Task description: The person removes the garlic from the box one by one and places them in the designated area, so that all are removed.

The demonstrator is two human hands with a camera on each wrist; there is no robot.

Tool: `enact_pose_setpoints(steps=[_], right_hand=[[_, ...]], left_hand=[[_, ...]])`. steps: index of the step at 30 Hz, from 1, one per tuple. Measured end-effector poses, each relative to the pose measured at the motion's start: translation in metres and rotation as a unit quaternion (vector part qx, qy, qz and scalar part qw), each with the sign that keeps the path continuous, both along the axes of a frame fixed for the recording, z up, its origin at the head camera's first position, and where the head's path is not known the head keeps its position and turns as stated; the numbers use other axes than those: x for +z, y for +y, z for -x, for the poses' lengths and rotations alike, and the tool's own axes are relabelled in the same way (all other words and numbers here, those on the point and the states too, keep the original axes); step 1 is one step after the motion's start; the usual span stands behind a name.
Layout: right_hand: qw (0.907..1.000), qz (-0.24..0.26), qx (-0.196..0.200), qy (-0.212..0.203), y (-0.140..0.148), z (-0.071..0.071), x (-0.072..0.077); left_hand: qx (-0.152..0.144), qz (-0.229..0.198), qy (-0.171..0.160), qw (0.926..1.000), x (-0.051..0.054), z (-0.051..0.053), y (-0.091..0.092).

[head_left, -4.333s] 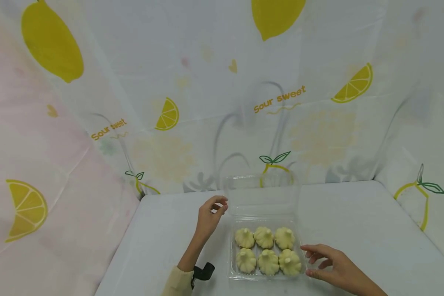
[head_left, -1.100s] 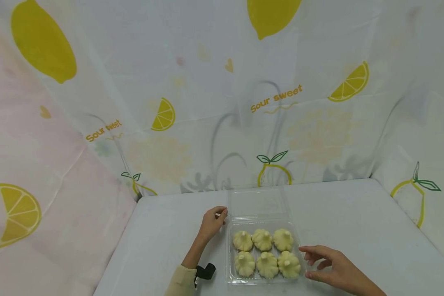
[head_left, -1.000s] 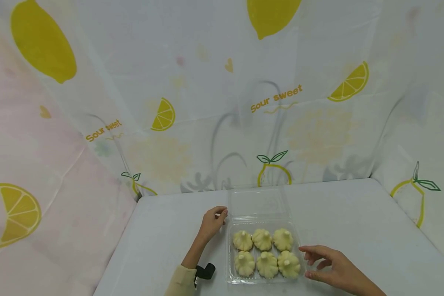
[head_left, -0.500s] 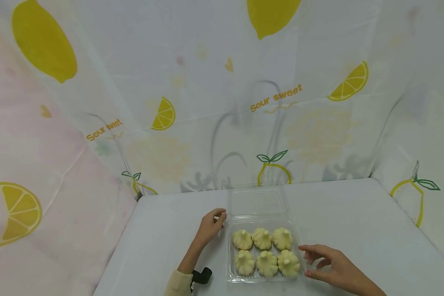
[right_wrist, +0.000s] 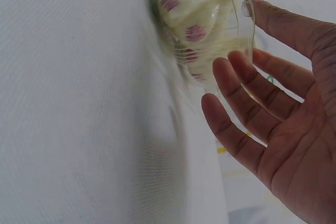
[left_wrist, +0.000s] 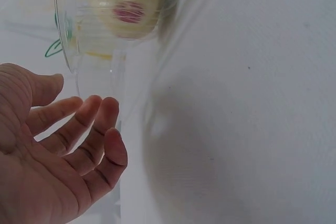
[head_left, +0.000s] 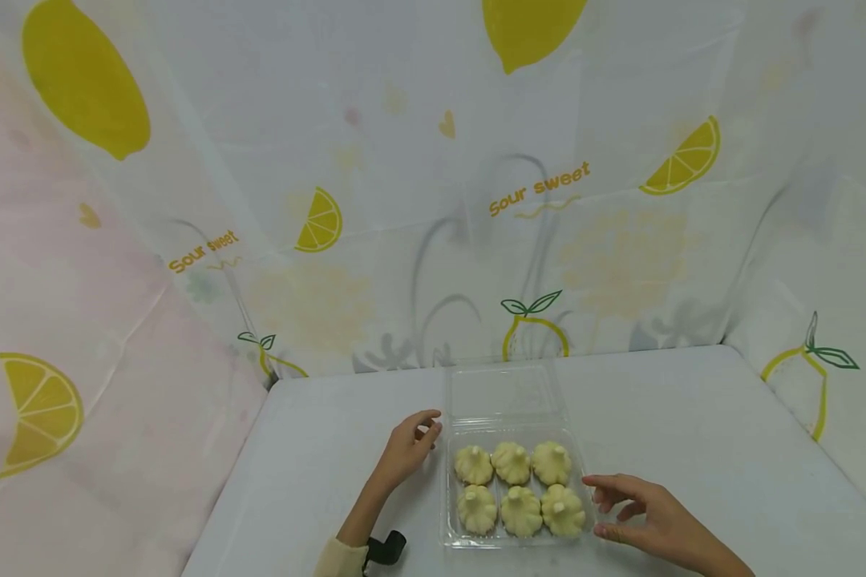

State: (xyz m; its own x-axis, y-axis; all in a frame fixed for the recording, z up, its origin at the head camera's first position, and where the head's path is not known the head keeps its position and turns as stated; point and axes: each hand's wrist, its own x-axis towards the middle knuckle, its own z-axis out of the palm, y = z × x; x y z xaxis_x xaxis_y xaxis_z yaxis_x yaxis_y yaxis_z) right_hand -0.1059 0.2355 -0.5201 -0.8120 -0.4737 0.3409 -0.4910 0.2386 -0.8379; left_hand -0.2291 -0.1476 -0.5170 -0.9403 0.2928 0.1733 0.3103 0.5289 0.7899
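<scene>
A clear plastic clamshell box (head_left: 451, 513) stands on the table with its lid (head_left: 503, 393) folded back. Inside sit several pale garlic bulbs (head_left: 521, 511) in two rows; purple marks show on their undersides in both wrist views. My left hand (head_left: 406, 449) hovers just left of the box near the hinge, fingers loosely bent and holding nothing; the left wrist view shows its palm (left_wrist: 47, 182) beside the wall. On the other side, my right hand (head_left: 645, 517) has its fingertips at the box's right rim. In the right wrist view its fingers (right_wrist: 247, 114) are spread, and the thumb tip is partly hidden behind the rim.
A white cloth covers the table (head_left: 317, 457). Behind and to the sides hangs a lemon-print curtain (head_left: 404, 160) that meets the table's back edge. A black device (head_left: 387, 549) is strapped to my left wrist.
The lid has tilted farther back since the oldest frame. My left hand has drawn away from the lid's edge, slightly toward me and to the left. The right hand has barely moved.
</scene>
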Motion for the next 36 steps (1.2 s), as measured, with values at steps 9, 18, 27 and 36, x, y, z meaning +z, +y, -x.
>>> enact_pose_setpoints(steps=[9,18,27,36], right_hand=[[1.0,0.002,0.0,-0.004,0.0,0.001,-0.002],[0.9999,0.007,0.002,-0.007,0.001,0.001,-0.004],[1.0,0.007,0.0,0.002,0.002,0.001,-0.005],[0.9999,0.016,0.006,0.0,0.002,0.001,-0.004]], left_hand=[[-0.007,0.012,0.019,0.9997,0.0,-0.006,-0.006],[-0.032,0.036,0.063,0.9968,0.003,-0.017,-0.012],[-0.059,0.027,0.054,0.9964,0.009,-0.027,-0.016],[-0.075,0.015,0.051,0.9958,0.013,-0.038,-0.016]])
